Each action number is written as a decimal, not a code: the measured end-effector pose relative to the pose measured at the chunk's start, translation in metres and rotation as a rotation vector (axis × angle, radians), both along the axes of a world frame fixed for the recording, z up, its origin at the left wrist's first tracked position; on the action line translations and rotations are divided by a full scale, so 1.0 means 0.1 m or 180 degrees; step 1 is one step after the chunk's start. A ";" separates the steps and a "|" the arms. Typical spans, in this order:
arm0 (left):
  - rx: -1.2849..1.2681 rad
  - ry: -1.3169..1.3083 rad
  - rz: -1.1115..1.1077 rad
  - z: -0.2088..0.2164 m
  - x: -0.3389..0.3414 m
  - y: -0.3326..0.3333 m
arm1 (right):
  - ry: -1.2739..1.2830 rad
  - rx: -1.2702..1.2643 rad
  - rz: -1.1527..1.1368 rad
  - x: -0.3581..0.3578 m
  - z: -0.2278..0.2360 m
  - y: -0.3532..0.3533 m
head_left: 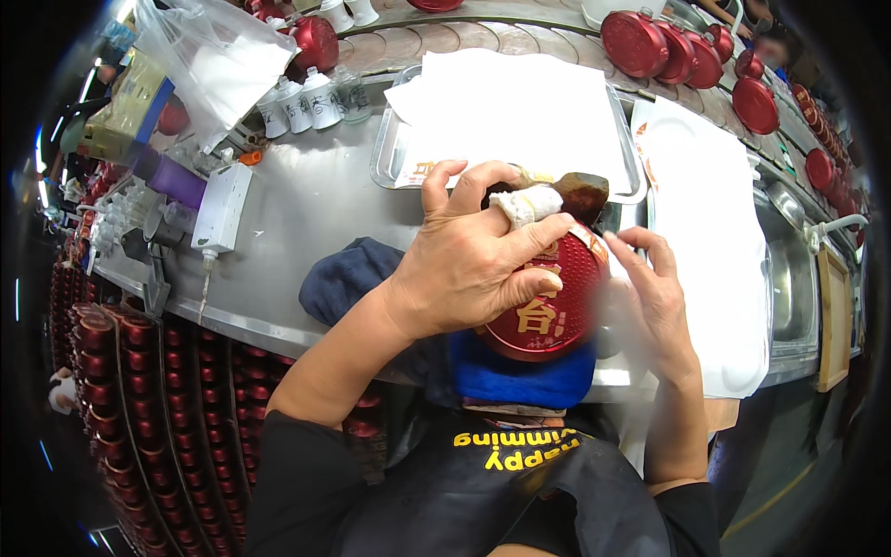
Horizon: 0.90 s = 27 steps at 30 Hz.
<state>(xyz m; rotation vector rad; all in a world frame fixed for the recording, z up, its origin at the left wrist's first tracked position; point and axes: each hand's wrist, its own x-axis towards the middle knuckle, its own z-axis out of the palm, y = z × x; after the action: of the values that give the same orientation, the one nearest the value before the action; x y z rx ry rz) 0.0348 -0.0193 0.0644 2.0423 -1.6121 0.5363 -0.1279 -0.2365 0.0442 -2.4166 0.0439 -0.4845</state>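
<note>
Red bottle [575,308]: near the view's centre, toward four o'clock, over a blue pad [527,379].
Left hand [469,265]: at bottle's ten o'clock, white cloth [526,204] among its fingers.
Right hand [652,302]: at three o'clock, fingers bent, grip cannot be told.

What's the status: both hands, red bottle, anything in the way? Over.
Left hand over red bottle, white cloth at its fingers. Right hand by bottle's right edge, contact unclear. Left hand hides part of bottle.
</note>
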 end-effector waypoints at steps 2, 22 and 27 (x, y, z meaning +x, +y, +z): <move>0.0082 0.0044 -0.0011 0.01 0.02 -0.02 | -0.0072 0.0458 0.0022 -0.02 -0.05 0.01; 0.0195 0.1756 0.0020 0.05 0.34 -0.30 | 0.0273 0.2457 0.0167 0.15 0.07 -0.03; 0.0539 0.1768 0.0140 0.13 0.33 -0.31 | 0.0479 0.2824 0.0113 0.17 0.04 0.00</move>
<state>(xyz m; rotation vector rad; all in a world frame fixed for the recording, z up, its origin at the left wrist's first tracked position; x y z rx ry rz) 0.0673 -0.0501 0.0777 2.1012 -1.3076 -0.1588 -0.1111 -0.2365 0.0485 -1.5699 0.2295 -0.1933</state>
